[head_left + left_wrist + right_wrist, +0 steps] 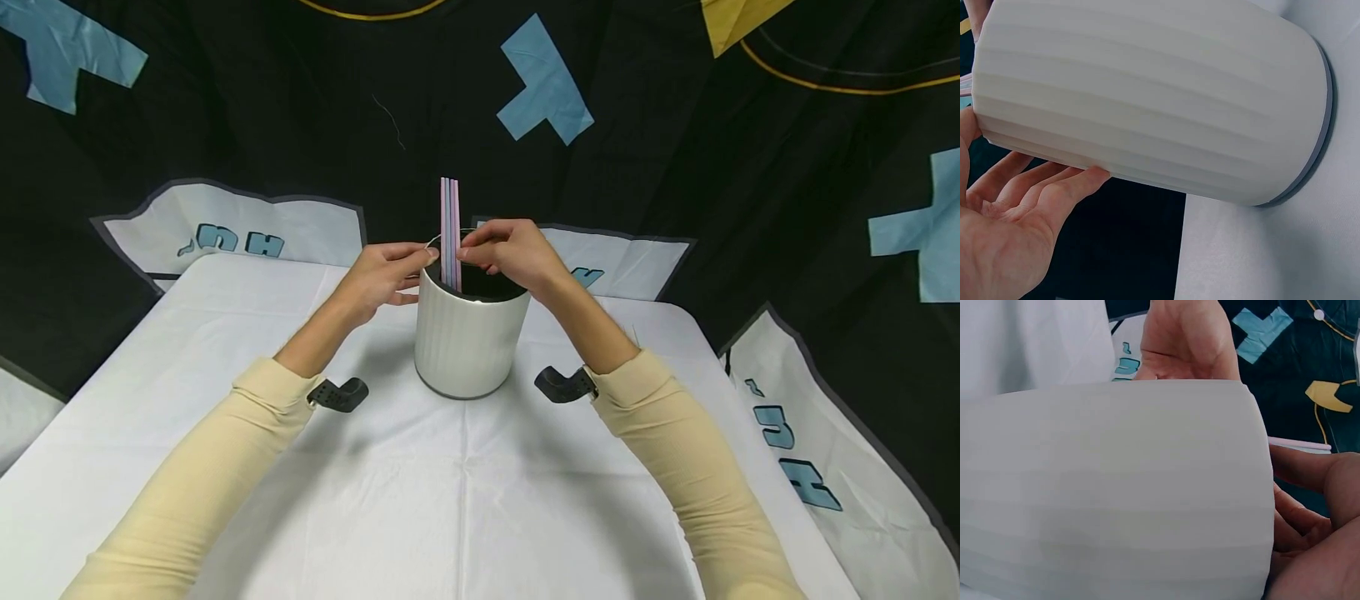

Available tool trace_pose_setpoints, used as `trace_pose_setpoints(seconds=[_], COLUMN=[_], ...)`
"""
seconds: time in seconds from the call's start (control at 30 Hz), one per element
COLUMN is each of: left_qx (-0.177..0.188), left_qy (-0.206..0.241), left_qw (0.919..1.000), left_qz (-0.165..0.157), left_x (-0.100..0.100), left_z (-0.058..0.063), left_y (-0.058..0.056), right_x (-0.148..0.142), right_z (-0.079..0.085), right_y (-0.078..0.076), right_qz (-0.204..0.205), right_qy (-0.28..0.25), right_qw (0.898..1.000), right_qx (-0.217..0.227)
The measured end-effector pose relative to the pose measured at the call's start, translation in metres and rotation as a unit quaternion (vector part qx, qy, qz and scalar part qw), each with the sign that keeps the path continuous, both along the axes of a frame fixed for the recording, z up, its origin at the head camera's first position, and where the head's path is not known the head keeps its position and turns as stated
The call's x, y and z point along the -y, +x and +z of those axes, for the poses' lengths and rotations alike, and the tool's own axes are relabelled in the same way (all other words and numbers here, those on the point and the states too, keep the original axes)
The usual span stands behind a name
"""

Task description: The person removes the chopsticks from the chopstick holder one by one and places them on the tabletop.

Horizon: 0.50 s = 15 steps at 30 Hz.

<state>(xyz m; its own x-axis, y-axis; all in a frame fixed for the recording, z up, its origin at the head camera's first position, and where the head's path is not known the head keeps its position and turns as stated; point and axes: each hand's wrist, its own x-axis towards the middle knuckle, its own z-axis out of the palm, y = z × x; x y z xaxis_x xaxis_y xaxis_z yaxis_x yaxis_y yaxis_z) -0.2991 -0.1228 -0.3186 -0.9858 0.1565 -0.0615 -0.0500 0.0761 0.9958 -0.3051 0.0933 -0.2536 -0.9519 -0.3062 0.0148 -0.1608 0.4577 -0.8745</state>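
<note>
One white pot [471, 346] on one desk [420, 517], at least three straws [451, 217] upright at its left inside, long axes vertical, left hand [378, 279] loosely spread against pot, right hand [517, 250] half-curled at straws, grip indeterminable.

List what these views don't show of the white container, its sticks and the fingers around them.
Lower ends of the pastel sticks: head view, hidden by the white container's front wall.
Stick tops: left wrist view, cut off by the left edge.
Container base: right wrist view, cut off by the left edge.
Fingers of the left grip: right wrist view, hidden behind the container.
</note>
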Motion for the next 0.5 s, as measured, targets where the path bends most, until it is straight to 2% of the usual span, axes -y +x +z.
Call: trace_pose_setpoints(seconds=[0.3,0.5], left_qx=[-0.001,-0.002], left_qy=[-0.001,-0.001], left_qw=[1.0000,1.0000], left_qz=[-0.002,0.002], left_x=[0.0003,-0.0004], left_z=[-0.0004,-0.0013], left_y=[-0.0001,-0.0002], right_x=[0.0047,0.0014], right_z=[-0.0033,-0.0025], right_y=[0.0015,0.0023], right_qz=[-0.024,-0.024], right_qy=[-0.003,-0.012], right_qw=[1.000,1.000], right_qx=[-0.008,0.002])
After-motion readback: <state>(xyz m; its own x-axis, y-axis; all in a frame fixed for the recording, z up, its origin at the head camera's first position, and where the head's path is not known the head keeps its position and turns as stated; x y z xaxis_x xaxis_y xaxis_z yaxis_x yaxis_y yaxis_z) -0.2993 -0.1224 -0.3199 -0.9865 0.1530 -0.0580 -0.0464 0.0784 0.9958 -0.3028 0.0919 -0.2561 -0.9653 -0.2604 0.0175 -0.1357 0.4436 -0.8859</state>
